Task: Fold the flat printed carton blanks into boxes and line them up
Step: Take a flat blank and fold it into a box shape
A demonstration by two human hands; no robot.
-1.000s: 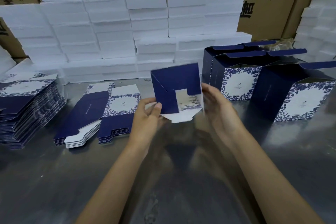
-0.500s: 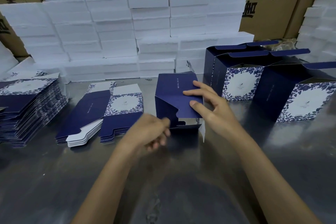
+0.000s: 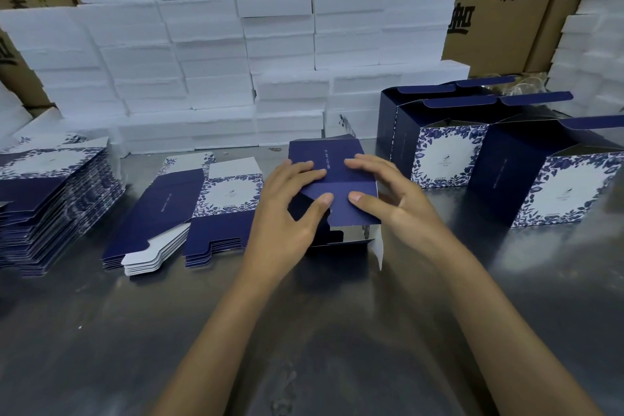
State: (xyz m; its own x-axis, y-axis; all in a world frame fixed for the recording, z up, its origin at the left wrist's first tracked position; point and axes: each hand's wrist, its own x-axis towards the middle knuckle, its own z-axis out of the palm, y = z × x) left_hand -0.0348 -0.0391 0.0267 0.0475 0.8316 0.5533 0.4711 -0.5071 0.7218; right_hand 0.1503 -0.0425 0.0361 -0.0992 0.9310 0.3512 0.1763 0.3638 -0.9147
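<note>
Two bare forearms, no sleeves, left hand (image 3: 287, 213), right hand (image 3: 391, 199)

You are looking down at a grey metal tabletop (image 3: 304, 348) that is reflecting soft overhead light in dull patches. White foam blocks (image 3: 189, 61) are standing stacked in uneven tiers along its far edge, and more are rising at the right (image 3: 594, 44). Behind them, brown corrugated shipping cartons (image 3: 506, 3) printed with black Chinese characters are filling the back of your view.
</note>
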